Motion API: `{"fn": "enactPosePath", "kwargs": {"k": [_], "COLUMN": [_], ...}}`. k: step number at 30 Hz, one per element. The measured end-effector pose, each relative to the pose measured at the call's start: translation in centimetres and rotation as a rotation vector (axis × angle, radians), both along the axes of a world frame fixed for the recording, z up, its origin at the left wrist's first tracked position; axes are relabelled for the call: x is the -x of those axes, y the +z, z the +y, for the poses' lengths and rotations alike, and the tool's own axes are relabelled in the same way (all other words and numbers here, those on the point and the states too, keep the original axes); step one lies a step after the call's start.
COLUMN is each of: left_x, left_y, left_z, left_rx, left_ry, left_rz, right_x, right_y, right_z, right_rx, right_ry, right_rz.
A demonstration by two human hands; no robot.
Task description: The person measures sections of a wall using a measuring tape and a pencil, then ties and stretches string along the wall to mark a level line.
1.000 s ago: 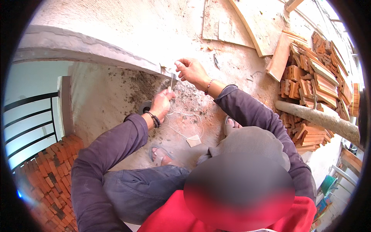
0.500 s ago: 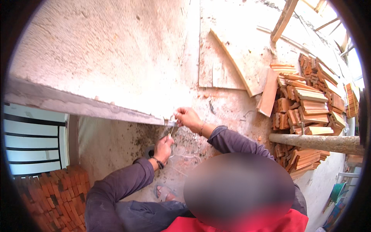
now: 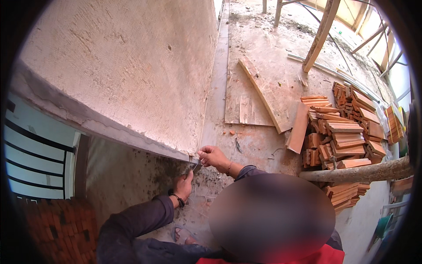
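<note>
At the end of a rough plastered wall (image 3: 127,70), my right hand (image 3: 214,158) pinches a thin pale string beside the wall's lower corner. Just below and to its left, my left hand (image 3: 183,185) is closed on the same string (image 3: 195,167), its thumb toward the corner. Loose loops of the string hang below the left hand toward the floor. A small piece (image 3: 191,158) sits at the wall corner between the two hands; what it is I cannot make out. The fingertips of both hands are close to the wall edge.
Orange roof tiles (image 3: 349,127) are stacked at the right, behind a horizontal pole (image 3: 360,170). A plank (image 3: 263,94) lies on a board ahead. Bricks (image 3: 61,229) are piled at lower left, below a black-barred window (image 3: 35,158). Wooden props (image 3: 323,35) stand at the far right.
The view has tilted, so the wall and both hands sit lower in the picture. My left hand has come nearer the wall corner. Both hands keep hold of the string.
</note>
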State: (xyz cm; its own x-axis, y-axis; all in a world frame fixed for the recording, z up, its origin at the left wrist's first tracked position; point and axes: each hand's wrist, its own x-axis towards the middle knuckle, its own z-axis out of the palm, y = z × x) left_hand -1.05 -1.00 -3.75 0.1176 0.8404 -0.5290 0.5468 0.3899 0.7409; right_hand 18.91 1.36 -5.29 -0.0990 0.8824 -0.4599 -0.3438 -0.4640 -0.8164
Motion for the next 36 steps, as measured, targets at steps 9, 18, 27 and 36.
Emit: {"fn": "enactPosePath", "kwargs": {"k": [9,18,27,36], "left_x": [0.9,0.8,0.6,0.3], "left_y": [-1.5,0.6,1.0,2.5], "left_z": [1.1,1.3,1.4,0.9], "left_rx": [-0.224,-0.119,-0.190,-0.204], "left_ry": [-0.017,-0.034,-0.059,-0.115], "left_rz": [-0.043,-0.013,-0.037,0.042], "right_x": [-7.5,-9.2,-6.6,-1.5], "right_y": [1.7,3.2,3.8,3.2], "right_z": [-9.4,-14.7,-9.8,-0.9], "right_rx": [-0.385,-0.122,-0.524,-0.842], "right_ry": [0.154,0.355,0.173,0.115], "right_rz": [-1.315,-1.387,-1.236,-1.108]}}
